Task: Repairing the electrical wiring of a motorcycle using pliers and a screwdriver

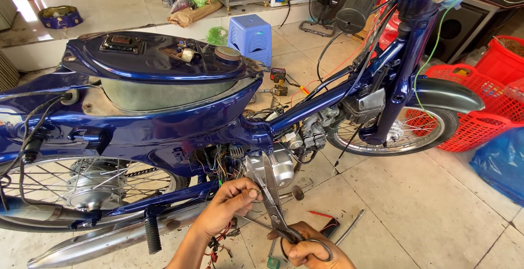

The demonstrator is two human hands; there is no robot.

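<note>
1. Right hand (311, 250): grip clenched through the loop handles of the large steel scissors (272, 198); long axis runs up and slightly left, blades parted, tips beside the silver engine cover (284, 166).
2. Left hand (233, 201): nearer the motorbike, fingers pinching thin wires (219, 166) hanging below the dark blue motorbike frame (180, 121), just left of the blades.
3. Red plastic basket (480, 121): far right on the tiled floor (426, 209); contents unclear.

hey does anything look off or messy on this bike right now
Yes. The blue motorbike has no seat, so its tank is bare. Loose wires hang out mid-frame, where the left hand pinches them beside scissors in the right hand. Tools lie on the floor.
</note>
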